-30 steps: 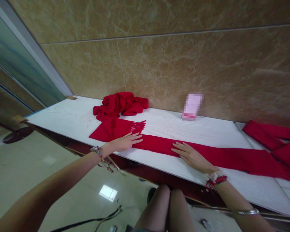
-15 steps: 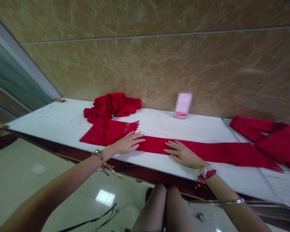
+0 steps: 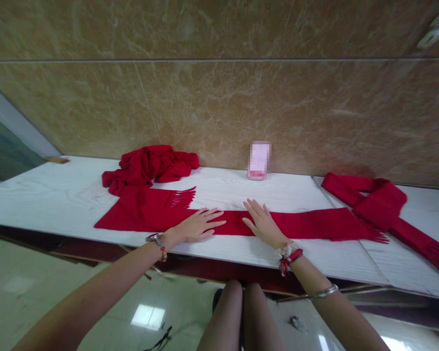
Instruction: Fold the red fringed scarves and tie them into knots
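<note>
A long red scarf lies stretched lengthwise along the white table, its fringed left end folded back at an angle and more fringe at its right end. Flat on the middle of the cloth, fingers spread, rests my left hand. My right hand is a little to its right, fingers stretched out over the scarf, the fingertips near its far edge. Neither hand grips anything. Behind the folded end sits a crumpled heap of red cloth.
Another red scarf lies looped at the right, overlapping or touching the long one's fringe. A blurred pink, phone-like object leans on the marbled wall. A small wooden piece sits at the far left corner.
The view has turned slightly right, showing more of the right-hand scarf. My right hand's fingers have swung to point further away, toward the scarf's far edge. My left hand stays on the scarf.
</note>
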Action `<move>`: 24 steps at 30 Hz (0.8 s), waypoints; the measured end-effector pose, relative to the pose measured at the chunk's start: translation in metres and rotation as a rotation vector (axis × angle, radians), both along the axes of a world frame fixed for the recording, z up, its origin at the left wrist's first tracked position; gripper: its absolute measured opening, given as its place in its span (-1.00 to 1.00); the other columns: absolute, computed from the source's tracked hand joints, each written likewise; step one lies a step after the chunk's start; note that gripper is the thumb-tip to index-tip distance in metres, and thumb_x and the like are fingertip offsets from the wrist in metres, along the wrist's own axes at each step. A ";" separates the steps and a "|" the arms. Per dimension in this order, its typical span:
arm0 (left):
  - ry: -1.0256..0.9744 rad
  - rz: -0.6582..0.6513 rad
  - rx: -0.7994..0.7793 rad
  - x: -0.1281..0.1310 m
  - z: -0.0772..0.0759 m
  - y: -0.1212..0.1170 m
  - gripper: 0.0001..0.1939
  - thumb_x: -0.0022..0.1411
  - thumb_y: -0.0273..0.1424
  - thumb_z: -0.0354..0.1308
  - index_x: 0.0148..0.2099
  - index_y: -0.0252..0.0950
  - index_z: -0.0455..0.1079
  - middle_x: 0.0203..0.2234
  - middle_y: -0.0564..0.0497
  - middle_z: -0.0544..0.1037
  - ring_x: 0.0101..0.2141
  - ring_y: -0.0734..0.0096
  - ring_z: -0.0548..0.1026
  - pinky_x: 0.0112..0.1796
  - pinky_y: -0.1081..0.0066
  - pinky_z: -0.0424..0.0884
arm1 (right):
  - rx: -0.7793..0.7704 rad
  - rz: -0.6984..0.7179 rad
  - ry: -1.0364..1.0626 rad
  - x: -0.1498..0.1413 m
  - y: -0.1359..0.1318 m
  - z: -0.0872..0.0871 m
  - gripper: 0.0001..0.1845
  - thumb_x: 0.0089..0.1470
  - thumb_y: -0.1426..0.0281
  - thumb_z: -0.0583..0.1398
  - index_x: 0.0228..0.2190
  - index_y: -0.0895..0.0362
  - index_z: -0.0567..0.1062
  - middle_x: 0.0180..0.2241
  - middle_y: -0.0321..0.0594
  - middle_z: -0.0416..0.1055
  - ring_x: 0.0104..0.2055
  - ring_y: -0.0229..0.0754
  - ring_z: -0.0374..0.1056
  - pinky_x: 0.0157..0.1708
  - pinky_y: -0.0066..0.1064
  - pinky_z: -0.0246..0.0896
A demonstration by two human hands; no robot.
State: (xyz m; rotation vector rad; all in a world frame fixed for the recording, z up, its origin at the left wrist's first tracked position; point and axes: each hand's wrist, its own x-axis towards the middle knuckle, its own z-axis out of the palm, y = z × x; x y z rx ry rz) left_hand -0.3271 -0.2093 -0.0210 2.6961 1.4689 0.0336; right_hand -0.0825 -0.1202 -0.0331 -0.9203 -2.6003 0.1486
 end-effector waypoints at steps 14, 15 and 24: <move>0.064 -0.011 0.006 -0.001 0.001 0.001 -0.51 0.26 -0.39 -0.11 0.23 -0.08 0.01 0.22 0.03 0.04 0.19 0.31 -0.03 0.13 0.22 -0.14 | 0.000 -0.045 -0.231 0.012 -0.015 0.004 -0.43 0.16 0.20 -0.06 0.13 0.21 0.14 0.18 -0.03 0.03 0.21 0.05 -0.05 0.10 0.06 -0.09; 0.063 -0.015 0.011 -0.002 0.001 0.000 -0.51 0.25 -0.39 -0.12 0.23 -0.08 0.01 0.22 0.02 0.05 0.19 0.31 -0.03 0.13 0.22 -0.13 | -0.004 -0.058 -0.236 0.016 -0.015 0.003 -0.42 0.15 0.19 -0.06 0.14 0.23 0.13 0.18 -0.01 0.02 0.21 0.05 -0.06 0.11 0.06 -0.10; -0.053 -0.028 0.077 0.024 0.012 0.027 -0.59 0.30 -0.31 -0.17 0.18 -0.13 0.14 0.02 -0.06 0.31 0.02 0.27 0.24 0.07 0.18 0.05 | -0.030 -0.184 -0.246 0.048 -0.003 0.013 -0.41 0.17 0.23 -0.08 0.12 0.36 0.12 0.18 0.12 0.00 0.22 0.04 -0.08 0.13 -0.03 -0.12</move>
